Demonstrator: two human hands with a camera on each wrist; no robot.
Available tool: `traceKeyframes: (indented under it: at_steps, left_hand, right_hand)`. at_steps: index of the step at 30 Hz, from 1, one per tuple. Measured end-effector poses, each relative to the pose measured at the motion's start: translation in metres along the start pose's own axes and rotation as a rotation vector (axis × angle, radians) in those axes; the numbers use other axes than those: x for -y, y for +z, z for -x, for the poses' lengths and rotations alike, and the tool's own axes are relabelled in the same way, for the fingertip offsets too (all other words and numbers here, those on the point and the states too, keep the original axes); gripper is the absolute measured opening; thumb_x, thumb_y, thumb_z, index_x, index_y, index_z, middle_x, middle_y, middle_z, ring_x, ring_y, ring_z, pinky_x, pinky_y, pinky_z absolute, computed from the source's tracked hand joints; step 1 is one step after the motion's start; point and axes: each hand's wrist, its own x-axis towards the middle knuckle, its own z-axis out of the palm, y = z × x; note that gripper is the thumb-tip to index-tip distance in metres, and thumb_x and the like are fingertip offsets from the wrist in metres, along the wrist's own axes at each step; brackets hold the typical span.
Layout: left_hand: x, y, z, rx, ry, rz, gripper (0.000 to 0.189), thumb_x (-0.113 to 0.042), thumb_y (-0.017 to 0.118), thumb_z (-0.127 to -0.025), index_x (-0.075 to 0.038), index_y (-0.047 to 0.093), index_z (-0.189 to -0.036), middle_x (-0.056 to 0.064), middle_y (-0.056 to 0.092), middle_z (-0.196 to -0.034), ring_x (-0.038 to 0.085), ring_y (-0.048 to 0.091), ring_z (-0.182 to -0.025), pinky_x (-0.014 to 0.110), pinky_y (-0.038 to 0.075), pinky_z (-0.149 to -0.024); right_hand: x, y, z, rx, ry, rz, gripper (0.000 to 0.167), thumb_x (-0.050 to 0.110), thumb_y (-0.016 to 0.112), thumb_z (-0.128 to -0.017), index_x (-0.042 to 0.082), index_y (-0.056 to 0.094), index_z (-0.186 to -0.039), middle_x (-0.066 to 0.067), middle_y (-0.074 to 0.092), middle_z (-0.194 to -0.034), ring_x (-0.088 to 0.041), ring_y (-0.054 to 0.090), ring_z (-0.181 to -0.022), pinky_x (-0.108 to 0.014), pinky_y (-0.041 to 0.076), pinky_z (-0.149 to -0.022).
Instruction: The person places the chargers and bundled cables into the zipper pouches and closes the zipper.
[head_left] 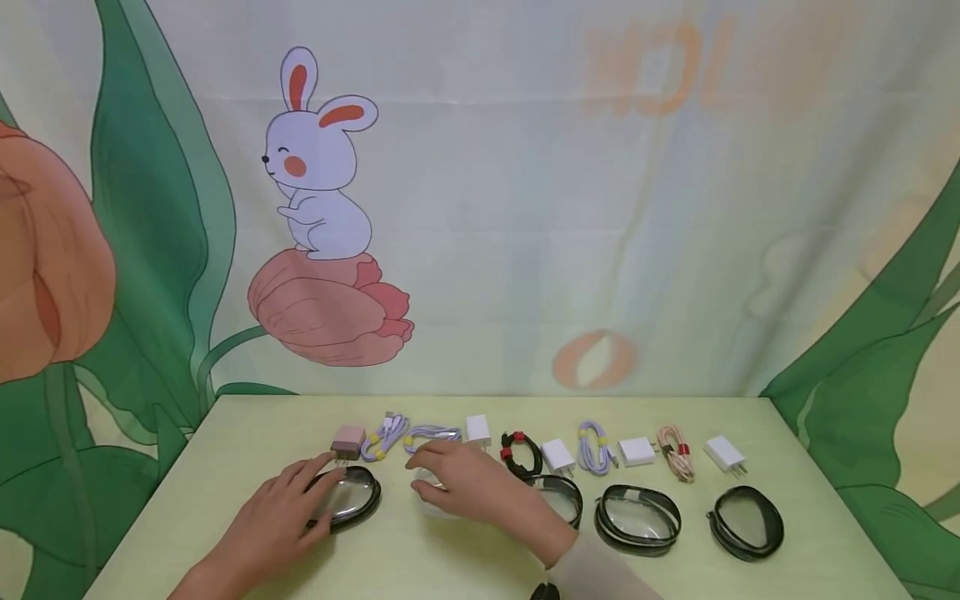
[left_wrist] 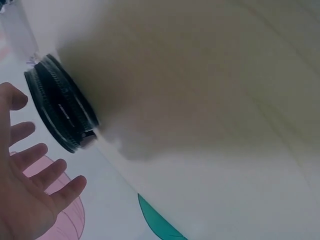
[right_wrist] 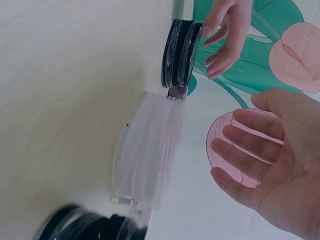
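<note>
My left hand (head_left: 273, 517) hovers with spread fingers at a small round zip case (head_left: 356, 500), black-rimmed with a clear top. In the left wrist view, that case (left_wrist: 60, 105) stands beyond the fingertips, its black zipper side facing the camera. Over a whitish translucent case (right_wrist: 147, 150) reaches my right hand (head_left: 483, 483), fingers loosely extended. From above, this hand covers much of that case. The right wrist view shows a gap between the right hand's fingers (right_wrist: 250, 145) and the translucent case. Neither hand holds anything.
Three more black-rimmed cases, partly hidden (head_left: 566, 500), middle (head_left: 637, 521) and far right (head_left: 746, 525), line the table's right half. Behind are a pink charger (head_left: 348, 440), several white chargers (head_left: 637, 452) and coiled cables (head_left: 596, 447). A printed curtain (head_left: 480, 250) hangs at the back edge.
</note>
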Motion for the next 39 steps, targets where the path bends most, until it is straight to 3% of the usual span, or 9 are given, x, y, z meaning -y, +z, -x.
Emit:
traceKeyframes:
  at_steps: [8, 16, 28, 34, 39]
  left_hand:
    - [0.005, 0.007, 0.0, 0.004, 0.016, -0.016, 0.057, -0.036, 0.07, -0.093, -0.012, 0.058, -0.143, 0.012, 0.053, -0.146, 0.033, 0.052, -0.128, 0.057, 0.051, -0.094]
    - [0.002, 0.009, 0.003, 0.013, 0.091, -0.006, 0.054, -0.037, 0.07, -0.093, -0.013, 0.06, -0.14, 0.01, 0.054, -0.146, 0.031, 0.053, -0.128, 0.054, 0.053, -0.091]
    - [0.002, 0.012, -0.001, 0.055, 0.145, 0.015, 0.052, -0.03, 0.069, -0.092, -0.011, 0.059, -0.14, 0.013, 0.052, -0.147, 0.031, 0.052, -0.127, 0.048, 0.052, -0.097]
    - [0.002, 0.012, -0.003, 0.1, 0.117, 0.025, 0.052, -0.031, 0.07, -0.093, -0.011, 0.059, -0.139, 0.013, 0.051, -0.148, 0.032, 0.051, -0.126, 0.049, 0.052, -0.098]
    - [0.0, 0.01, -0.007, 0.181, 0.013, 0.026, 0.054, -0.043, 0.07, -0.094, -0.012, 0.061, -0.138, 0.014, 0.051, -0.147, 0.034, 0.051, -0.123, 0.052, 0.053, -0.095]
  right_hand:
    - [0.002, 0.004, -0.026, 0.005, 0.038, 0.014, 0.029, 0.032, 0.059, -0.104, 0.017, 0.069, -0.126, 0.004, 0.067, -0.125, -0.008, 0.067, -0.104, -0.022, 0.053, -0.091]
    - [0.002, 0.01, -0.048, 0.078, 0.125, -0.048, 0.033, 0.031, 0.06, -0.103, 0.018, 0.066, -0.133, 0.002, 0.064, -0.135, -0.012, 0.062, -0.12, -0.026, 0.051, -0.1]
    - [-0.031, 0.028, -0.091, 0.164, 0.144, -0.107, 0.031, 0.022, 0.063, -0.102, 0.015, 0.068, -0.131, 0.0, 0.067, -0.131, -0.015, 0.061, -0.122, -0.026, 0.047, -0.103]
    - [-0.045, 0.028, -0.105, 0.201, 0.211, -0.206, 0.033, 0.019, 0.063, -0.101, 0.014, 0.067, -0.134, 0.001, 0.067, -0.132, -0.016, 0.057, -0.129, -0.028, 0.043, -0.109]
    - [-0.052, 0.024, -0.113, 0.257, 0.247, -0.232, 0.036, 0.017, 0.064, -0.1, 0.018, 0.065, -0.137, 0.002, 0.063, -0.139, -0.017, 0.052, -0.135, -0.031, 0.04, -0.113]
